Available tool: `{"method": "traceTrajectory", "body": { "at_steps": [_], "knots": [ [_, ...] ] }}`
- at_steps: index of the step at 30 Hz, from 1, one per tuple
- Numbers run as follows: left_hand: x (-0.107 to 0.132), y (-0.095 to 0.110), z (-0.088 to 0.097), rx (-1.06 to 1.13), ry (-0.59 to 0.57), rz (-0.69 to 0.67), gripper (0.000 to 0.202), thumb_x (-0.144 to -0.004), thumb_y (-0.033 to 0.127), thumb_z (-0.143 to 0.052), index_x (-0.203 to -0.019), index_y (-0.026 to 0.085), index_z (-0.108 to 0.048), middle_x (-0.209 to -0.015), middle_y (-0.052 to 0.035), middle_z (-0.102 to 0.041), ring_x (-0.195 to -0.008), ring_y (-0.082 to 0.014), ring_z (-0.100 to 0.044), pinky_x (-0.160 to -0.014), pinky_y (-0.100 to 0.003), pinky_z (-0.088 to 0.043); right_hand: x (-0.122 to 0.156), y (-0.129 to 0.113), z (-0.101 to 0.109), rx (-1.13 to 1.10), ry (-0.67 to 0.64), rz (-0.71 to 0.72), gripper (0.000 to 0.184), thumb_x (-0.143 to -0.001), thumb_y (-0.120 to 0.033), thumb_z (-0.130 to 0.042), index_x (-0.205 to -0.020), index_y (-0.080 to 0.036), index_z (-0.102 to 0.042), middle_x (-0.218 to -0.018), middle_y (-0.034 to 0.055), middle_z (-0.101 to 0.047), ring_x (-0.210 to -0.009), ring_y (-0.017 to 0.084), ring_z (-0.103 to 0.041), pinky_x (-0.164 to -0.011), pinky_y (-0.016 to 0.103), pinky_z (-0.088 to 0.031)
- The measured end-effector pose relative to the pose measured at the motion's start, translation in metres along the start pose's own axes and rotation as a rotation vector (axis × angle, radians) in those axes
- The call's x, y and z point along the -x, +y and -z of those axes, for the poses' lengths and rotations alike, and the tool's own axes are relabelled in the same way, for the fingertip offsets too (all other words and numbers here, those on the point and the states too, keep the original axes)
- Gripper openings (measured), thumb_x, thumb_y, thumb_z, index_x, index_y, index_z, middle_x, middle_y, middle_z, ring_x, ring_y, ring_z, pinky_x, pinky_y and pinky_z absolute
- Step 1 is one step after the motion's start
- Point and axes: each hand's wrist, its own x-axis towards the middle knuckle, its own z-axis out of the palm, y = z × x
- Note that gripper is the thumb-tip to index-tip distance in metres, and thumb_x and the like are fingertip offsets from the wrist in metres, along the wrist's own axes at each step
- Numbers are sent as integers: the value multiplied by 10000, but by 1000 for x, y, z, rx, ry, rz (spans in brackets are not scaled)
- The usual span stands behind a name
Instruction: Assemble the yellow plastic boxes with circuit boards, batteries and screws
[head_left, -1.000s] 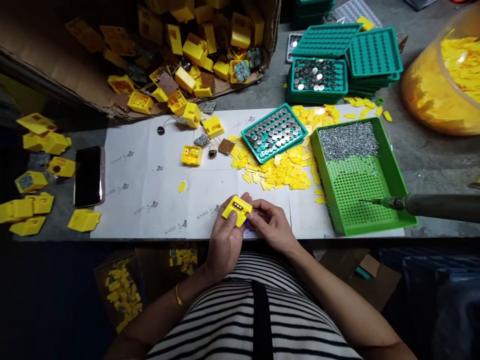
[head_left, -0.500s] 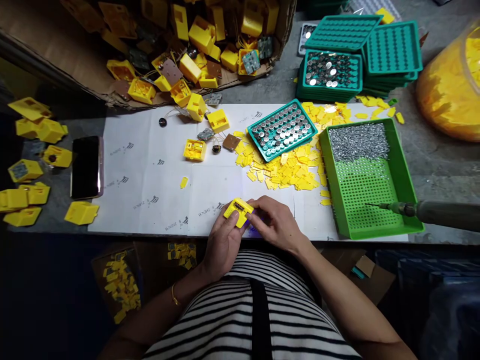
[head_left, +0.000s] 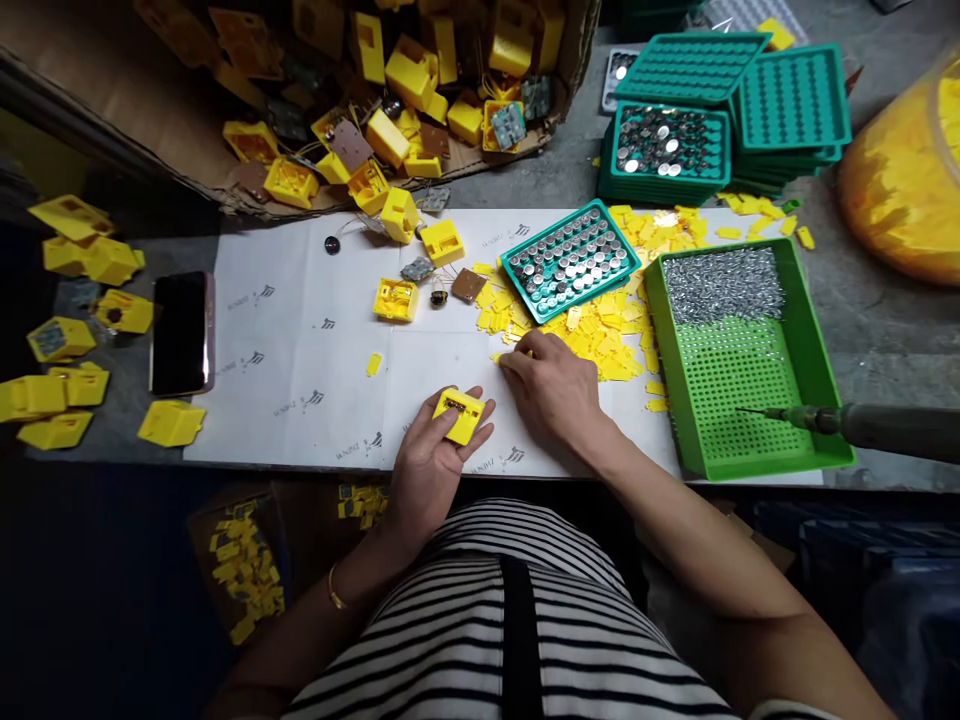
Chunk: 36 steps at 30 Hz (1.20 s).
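Observation:
My left hand (head_left: pixel 429 460) holds a small yellow plastic housing (head_left: pixel 460 418) over the front of the white paper. The thumb lies across its face, by an open slot where dark and metallic parts show. My right hand (head_left: pixel 555 390) is at the near left edge of a heap of small yellow battery covers (head_left: pixel 600 345), fingers curled down. A bit of yellow peeks out at its fingertips, so it pinches one cover there. Behind the heap, a teal tray (head_left: pixel 570 262) of button cells rests at a slant.
A green basket (head_left: pixel 750 390) of screws stands right, an electric screwdriver (head_left: pixel 885 428) reaching over it. Stacked teal trays (head_left: pixel 664 160) sit behind. More housings fill a cardboard box (head_left: pixel 180 165). A phone (head_left: pixel 181 335) lies left. One loose housing with wired parts (head_left: pixel 396 300) lies mid-paper.
My right hand has left the yellow housing and moved up to the heap of covers. My left hand has shifted slightly left with the housing, its fingers more spread beneath it.

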Motion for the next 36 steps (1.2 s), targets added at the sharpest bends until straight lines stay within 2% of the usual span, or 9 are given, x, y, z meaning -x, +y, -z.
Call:
{"method": "traceTrajectory", "body": {
  "at_steps": [5,9,14,18,21,25,28,32,36],
  "knots": [
    [-4,12,9,-57,9,-63,199,-804,218,-620,-995,217,-561,-1152,-80,-697,-1170,-262,-625,-1018,-428,-438,47,-1,-10,-2,-70,233,199,-939,-170,-489,-1061,-175,-646,-1087,78,-660,-921,211,-571,-478,283,-322],
    [-7,14,8,-103,18,-58,281,-825,250,-605,-1102,207,-593,-1183,-99,-686,-1126,-226,-634,-899,-320,-488,88,2,-23,-151,18,321,177,-951,-261,-507,-1015,-145,-624,-1027,101,-666,-925,222,-555,-674,323,-507],
    [-8,10,-2,-76,-43,39,256,-850,274,-584,-1095,200,-604,-1220,-99,-665,-1108,-240,-649,-940,-363,-485,104,2,-36,-168,76,372,142,-953,-211,-497,-935,-168,-632,-873,84,-643,-822,209,-531,-701,330,-505],
    [-6,8,-5,-92,-86,100,203,-858,266,-591,-1048,198,-574,-1106,-103,-708,-1084,-267,-667,-914,-419,-511,108,7,-31,-187,18,408,254,-938,-119,-466,-1133,-151,-625,-862,80,-635,-777,199,-532,-626,306,-482],
    [-5,8,-6,-143,-95,84,223,-864,304,-581,-1056,192,-581,-1089,-114,-719,-957,-244,-700,-753,-333,-543,107,17,-18,-331,-30,292,242,-944,-140,-467,-1114,-167,-638,-908,83,-638,-816,192,-564,-647,296,-497],
    [-4,5,-9,-180,-131,73,304,-888,361,-533,-1106,163,-612,-1095,-133,-717,-818,-201,-694,-612,-263,-507,102,26,1,-587,157,68,162,-939,-229,-534,-1014,-207,-676,-951,78,-608,-913,191,-582,-774,323,-508],
    [-1,-4,-15,-181,-202,122,315,-891,356,-540,-1119,156,-622,-1081,-130,-713,-914,-232,-693,-753,-335,-543,97,21,8,-814,225,-93,138,-908,-299,-598,-978,-206,-673,-836,47,-610,-763,157,-593,-632,278,-493],
    [3,-17,-23,-147,-258,143,276,-883,298,-562,-1108,159,-640,-1149,-114,-687,-1123,-259,-630,-1008,-458,-470,87,9,7,-1363,142,-308,297,-787,-443,-724,-875,-178,-626,-703,3,-631,-567,105,-583,-489,222,-478],
    [4,-22,-27,-111,-254,139,282,-875,286,-571,-1122,168,-639,-1175,-108,-675,-1215,-271,-577,-1077,-494,-414,79,2,2,-1495,176,-410,350,-709,-468,-781,-832,-176,-633,-711,11,-667,-597,123,-635,-478,215,-513]
  ]
}}
